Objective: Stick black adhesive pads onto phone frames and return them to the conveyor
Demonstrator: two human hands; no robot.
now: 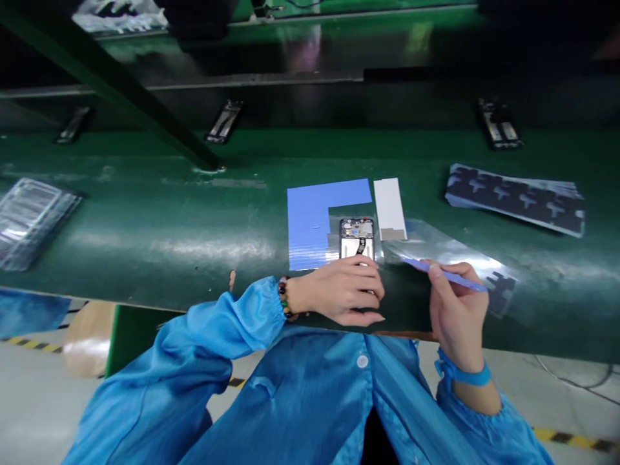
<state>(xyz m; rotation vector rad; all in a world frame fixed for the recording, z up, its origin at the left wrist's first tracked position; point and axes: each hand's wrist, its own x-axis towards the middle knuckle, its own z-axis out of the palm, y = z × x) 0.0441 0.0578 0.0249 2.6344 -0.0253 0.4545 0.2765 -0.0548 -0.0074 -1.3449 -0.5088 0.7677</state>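
Observation:
An opened phone [357, 234] lies on the green bench [194, 213], its circuit board end facing away from me. My left hand [346, 290] rests over the phone's near end, fingers stretched out and palm down. On the right, my right hand [458, 303] pinches a thin blue-violet strip [462, 280] between thumb and fingers. A blue-violet L-shaped sheet [307, 226] lies around the phone's left and far sides. Just right of the phone is a white strip [389, 203] with a grey end. Clear film [440, 245] stretches beneath the strip in my right hand.
Dark cut-out sheets [518, 197] are stacked at the right. Clear trays [31, 219] sit at the far left. Several phone frames, one at the back centre [224, 121], lie beyond. A green post [145, 116] rises from the bench at the left.

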